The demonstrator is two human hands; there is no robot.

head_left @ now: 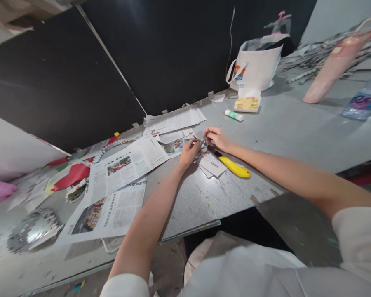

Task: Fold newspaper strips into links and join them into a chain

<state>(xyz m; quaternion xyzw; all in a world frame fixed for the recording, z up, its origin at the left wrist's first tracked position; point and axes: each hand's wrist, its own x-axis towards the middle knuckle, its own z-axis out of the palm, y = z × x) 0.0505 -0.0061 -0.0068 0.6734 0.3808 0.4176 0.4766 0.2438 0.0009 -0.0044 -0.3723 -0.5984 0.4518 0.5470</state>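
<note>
My left hand (189, 153) and my right hand (218, 138) meet close together above the grey table. Their fingers pinch a small, thin grey piece (203, 142), apparently rolled or folded paper; the fingers hide part of it. Just below my hands lie several small cut pieces of newspaper (212, 164). A yellow utility knife (235, 166) rests beside them, under my right forearm's near side. To the left of my left hand, a printed newspaper sheet (136, 159) overlaps other sheets.
At the back are a glue stick (234, 115), a tissue pack (247, 104) and a white bag (256, 62). A pink bottle (334, 68) and a clear plastic bottle (363, 101) stand right. Red paper (71, 176) and a silvery woven ring (34, 229) lie left.
</note>
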